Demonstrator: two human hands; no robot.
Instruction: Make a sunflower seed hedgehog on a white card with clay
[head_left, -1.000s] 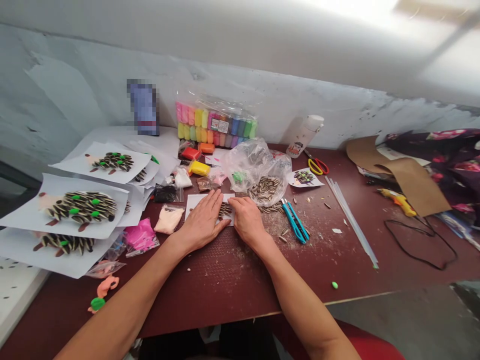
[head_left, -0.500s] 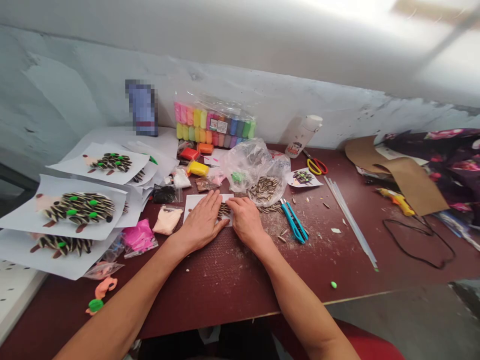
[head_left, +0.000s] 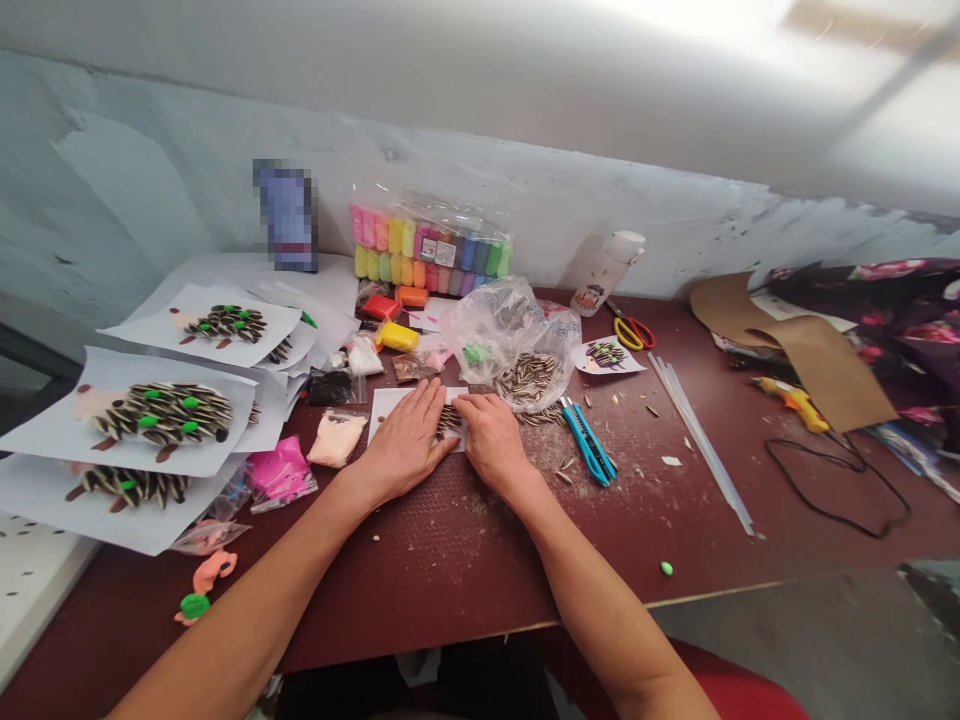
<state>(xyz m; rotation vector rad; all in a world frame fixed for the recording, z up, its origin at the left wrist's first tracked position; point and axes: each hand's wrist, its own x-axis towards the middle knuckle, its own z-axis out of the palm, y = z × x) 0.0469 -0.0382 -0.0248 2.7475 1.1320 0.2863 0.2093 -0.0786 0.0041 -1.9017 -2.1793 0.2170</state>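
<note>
A small white card (head_left: 381, 403) bearing striped seeds (head_left: 449, 420) lies on the dark red table under my hands. My left hand (head_left: 406, 437) rests flat over the card's left and middle part, fingers stretched, thumb below the seeds. Over its right edge is my right hand (head_left: 491, 437), fingers curled and pressed down; what they hold, if anything, is hidden. Just beyond it, a clear plastic bag (head_left: 499, 320) holds a heap of striped seeds (head_left: 534, 378), some spilling out. A teal cutter (head_left: 589, 443) lies right of my right hand.
Finished-looking hedgehog sheets (head_left: 45, 400) are stacked at left. Behind are a colourful clay pack (head_left: 431, 250) and a white bottle (head_left: 609, 272). Scissors (head_left: 634, 332), clear sticks (head_left: 701, 445), and a yellow glue gun (head_left: 799, 402) with its cord lie at right. Clay packets (head_left: 281, 472) sit left of my hands.
Both hands stay in nearly the same place on the card. The view has shifted very slightly, and nothing has visibly been picked up or released.
</note>
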